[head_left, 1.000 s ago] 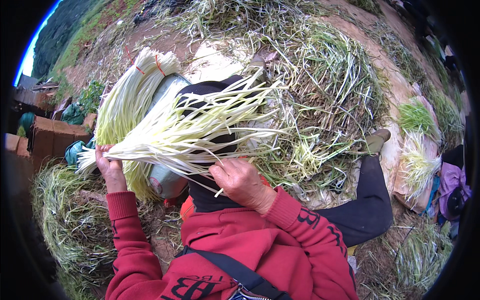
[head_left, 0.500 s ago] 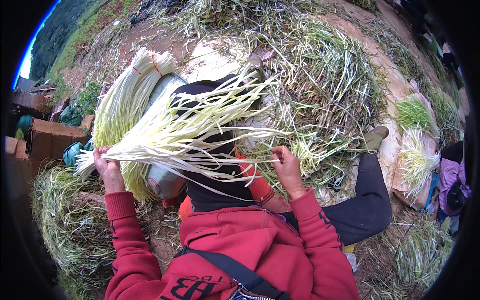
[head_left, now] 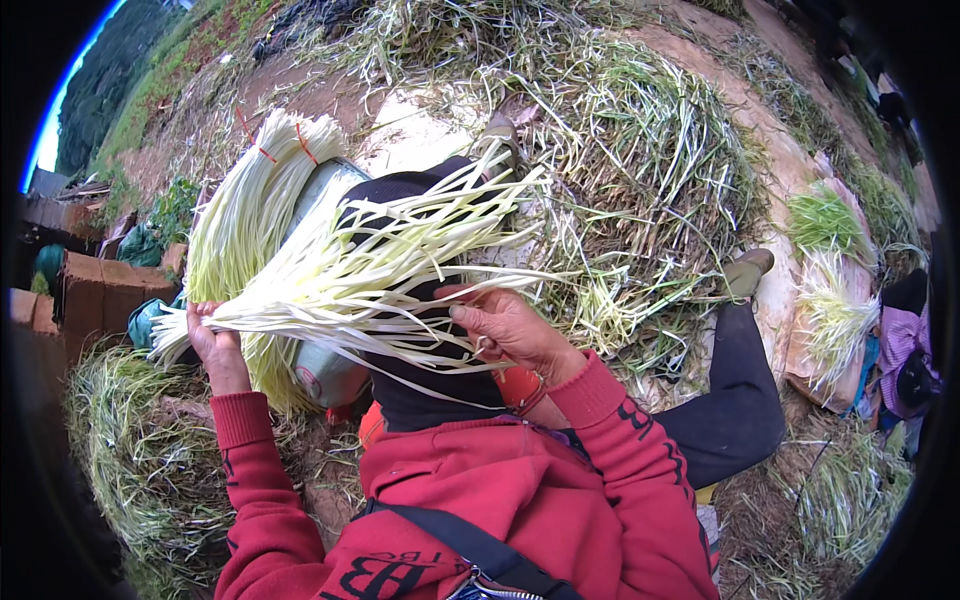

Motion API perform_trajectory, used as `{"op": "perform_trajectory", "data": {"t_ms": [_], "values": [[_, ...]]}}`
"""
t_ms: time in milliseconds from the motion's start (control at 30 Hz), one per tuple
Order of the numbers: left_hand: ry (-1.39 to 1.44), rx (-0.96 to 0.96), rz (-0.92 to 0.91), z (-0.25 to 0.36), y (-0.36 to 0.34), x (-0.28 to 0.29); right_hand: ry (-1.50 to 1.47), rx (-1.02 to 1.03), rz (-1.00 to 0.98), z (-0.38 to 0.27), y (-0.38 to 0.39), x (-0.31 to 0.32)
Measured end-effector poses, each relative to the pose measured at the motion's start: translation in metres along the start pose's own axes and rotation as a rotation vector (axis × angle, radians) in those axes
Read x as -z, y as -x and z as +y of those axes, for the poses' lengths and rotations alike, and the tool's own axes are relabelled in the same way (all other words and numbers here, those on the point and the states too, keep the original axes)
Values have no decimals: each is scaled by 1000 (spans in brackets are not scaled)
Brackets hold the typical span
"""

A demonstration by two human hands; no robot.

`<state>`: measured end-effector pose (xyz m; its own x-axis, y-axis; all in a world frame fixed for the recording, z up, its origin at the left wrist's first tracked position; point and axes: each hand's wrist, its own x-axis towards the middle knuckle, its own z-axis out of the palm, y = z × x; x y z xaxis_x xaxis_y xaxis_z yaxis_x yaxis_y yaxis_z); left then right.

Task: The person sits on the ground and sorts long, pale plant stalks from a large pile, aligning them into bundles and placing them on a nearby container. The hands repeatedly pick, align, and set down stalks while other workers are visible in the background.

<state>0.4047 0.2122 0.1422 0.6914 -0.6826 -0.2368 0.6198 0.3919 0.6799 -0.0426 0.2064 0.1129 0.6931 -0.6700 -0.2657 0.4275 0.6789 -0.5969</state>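
My left hand point(head_left: 215, 345) is closed around a bunch of pale yellow-white blanched chives point(head_left: 310, 285) near its white stem end. The long flat leaves fan out to the right over my dark-clad leg. At the lower edge of that fan is my right hand point(head_left: 510, 325), its thumb and forefinger brought together in a pinch among the leaf tips and the other fingers curled. What it pinches is too small to make out. Behind the bunch, a larger chive bundle point(head_left: 250, 205) with red ties point(head_left: 305, 143) lies over a pale rounded support point(head_left: 330, 372).
A big heap of green and straw-coloured leaf trimmings point(head_left: 650, 180) spreads ahead on the right. Another trimmings pile point(head_left: 140, 450) lies at the left. Loose chives point(head_left: 835, 310) rest on a board at the far right. Reddish blocks point(head_left: 110, 295) stand at the left.
My right hand has moved left from the outer leaf tips, off the long strand it pinched, to the lower part of the fan. My left hand keeps its hold, barely moved.
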Motion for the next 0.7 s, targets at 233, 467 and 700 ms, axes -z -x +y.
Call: {"op": "perform_trajectory", "data": {"t_ms": [233, 467, 700], "values": [[16, -16, 0, -3, -15, 8, -497, -21, 5, 49, -13, 17], [36, 6, 22, -10, -15, 1, 1128, 520, 351, 66, -24, 77], [-3, 2, -50, -8, -26, 3, 1113, 389, 907, -13, 32, 133]]}}
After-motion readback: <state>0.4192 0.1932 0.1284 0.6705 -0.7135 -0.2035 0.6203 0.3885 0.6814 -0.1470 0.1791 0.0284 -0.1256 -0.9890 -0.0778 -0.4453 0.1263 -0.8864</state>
